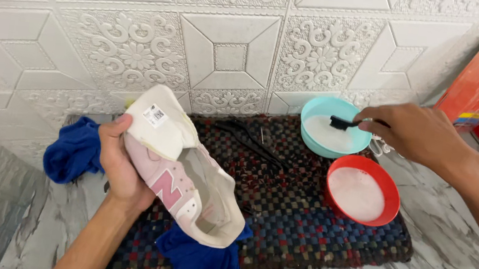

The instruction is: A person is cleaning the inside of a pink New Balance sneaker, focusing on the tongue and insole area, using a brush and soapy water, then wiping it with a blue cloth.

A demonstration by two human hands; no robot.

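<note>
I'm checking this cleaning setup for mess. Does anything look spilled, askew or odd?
No spill shows. The foamy liquid stays inside the round teal bowl and round red bowl. One oddity: the pink and cream sneaker has no laces, its tongue folded outward.

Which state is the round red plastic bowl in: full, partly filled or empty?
Partly filled. The round red plastic bowl on the woven mat holds white foamy liquid across its bottom, below the rim.
</note>
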